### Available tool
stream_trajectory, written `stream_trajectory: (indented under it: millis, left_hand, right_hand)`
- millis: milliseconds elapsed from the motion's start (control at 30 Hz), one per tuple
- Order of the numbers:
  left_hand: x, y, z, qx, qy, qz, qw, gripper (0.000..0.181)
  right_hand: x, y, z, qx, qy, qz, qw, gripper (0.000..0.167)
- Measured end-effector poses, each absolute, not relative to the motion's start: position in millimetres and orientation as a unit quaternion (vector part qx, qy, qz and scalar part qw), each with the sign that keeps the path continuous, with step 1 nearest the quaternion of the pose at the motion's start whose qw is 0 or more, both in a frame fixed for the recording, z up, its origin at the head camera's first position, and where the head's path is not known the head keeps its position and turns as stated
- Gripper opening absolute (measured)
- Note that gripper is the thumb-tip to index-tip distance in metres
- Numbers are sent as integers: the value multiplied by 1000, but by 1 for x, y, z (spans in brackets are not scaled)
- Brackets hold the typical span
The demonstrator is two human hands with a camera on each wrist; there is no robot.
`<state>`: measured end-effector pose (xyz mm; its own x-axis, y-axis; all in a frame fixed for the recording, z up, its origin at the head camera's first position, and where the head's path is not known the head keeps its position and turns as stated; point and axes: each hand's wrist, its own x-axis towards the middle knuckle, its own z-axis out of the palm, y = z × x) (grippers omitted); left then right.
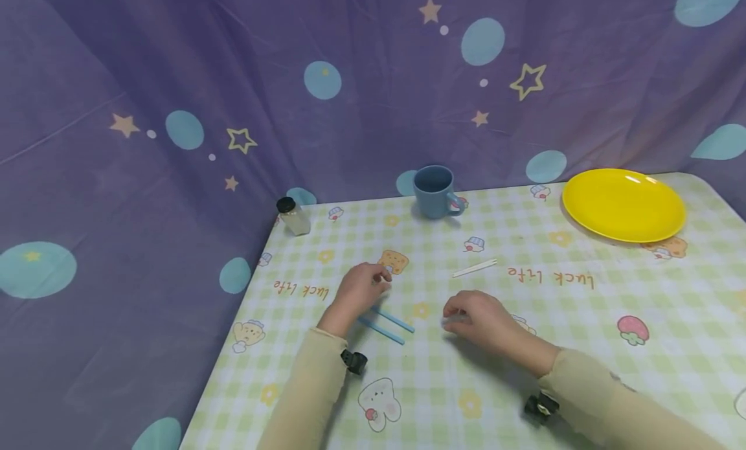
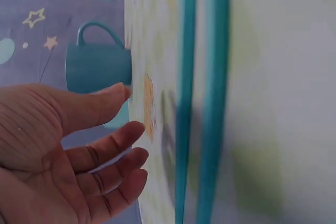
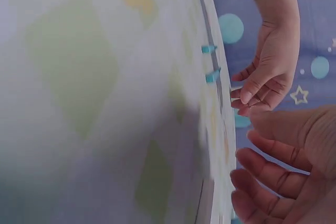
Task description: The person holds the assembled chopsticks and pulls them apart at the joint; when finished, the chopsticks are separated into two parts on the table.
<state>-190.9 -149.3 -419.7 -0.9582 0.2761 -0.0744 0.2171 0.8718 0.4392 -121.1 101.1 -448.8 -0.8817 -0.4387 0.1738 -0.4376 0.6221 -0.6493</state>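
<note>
I've got a jar with a black lid [image 1: 293, 216] beyond the left hand, off to its left. Left hand [image 1: 364, 288]: fingers loosely bent, thumb apart from the fingertips, medium gap, grip holds nothing. Left wrist view gives me a visible space between fingertips and the two blue sticks [image 1: 382, 331], so I read no contact there. Sticks lie on the checked tablecloth [image 1: 431, 398], roughly parallel and a little apart, just below and to the right of that hand; in the head view the hand and wrist hide their far ends. Blue mug [image 1: 434, 194] stands upright beyond both hands, sideways between them, handle to the right. Right hand [image 1: 474, 317]: fingers bent, thumb close to the index fingertip, narrow gap; I see nothing pinched in the right wrist view. Slim white piece with a forked end [image 1: 474, 268] lies just beyond it, apart from the fingers. Yellow plate [image 1: 623, 205]: well beyond that hand, out to its right.
</note>
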Motion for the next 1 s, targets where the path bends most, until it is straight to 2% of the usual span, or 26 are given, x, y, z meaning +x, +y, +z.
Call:
stream_trajectory:
  millis: [367, 800, 1000]
  left_hand:
    - [-172, -181, -419, 190, 973, 119, 62, 16]
    - [-171, -188, -431, 179, 976, 104, 63, 17]
    - [-171, -189, -436, 198, 975, 95, 39, 17]
  right_hand:
    - [-124, 59, -454, -279, 894, -350, 33, 18]
    - [-128, 32, -463, -240, 914, -322, 54, 19]
    - [-130, 25, -463, -215, 930, -296, 46, 21]
